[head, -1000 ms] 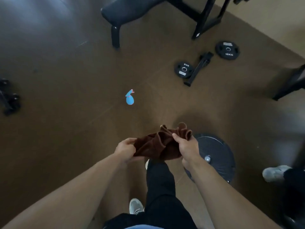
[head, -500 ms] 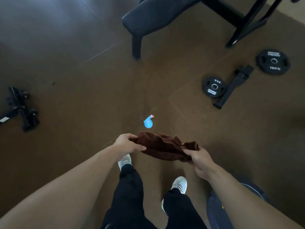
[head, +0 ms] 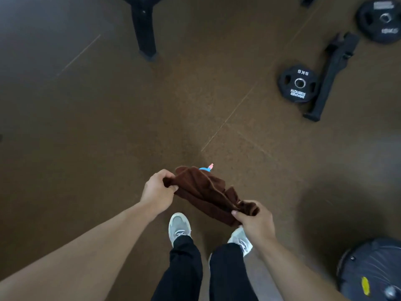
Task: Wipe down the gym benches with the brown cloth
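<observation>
Spanning both grips, the brown cloth (head: 208, 193) hangs bunched above the floor (head: 108, 127). Left hand (head: 157, 192) clamps its far end; right hand (head: 256, 220) clamps its near end. Beyond the left grip, a bench leg (head: 144, 29) stands well apart.

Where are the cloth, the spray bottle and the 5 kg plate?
cloth (head: 208, 192), head view, middle of the bunched fabric
spray bottle (head: 205, 169), head view, blue top showing behind the cloth
5 kg plate (head: 298, 83), head view, near the centre hole
</observation>
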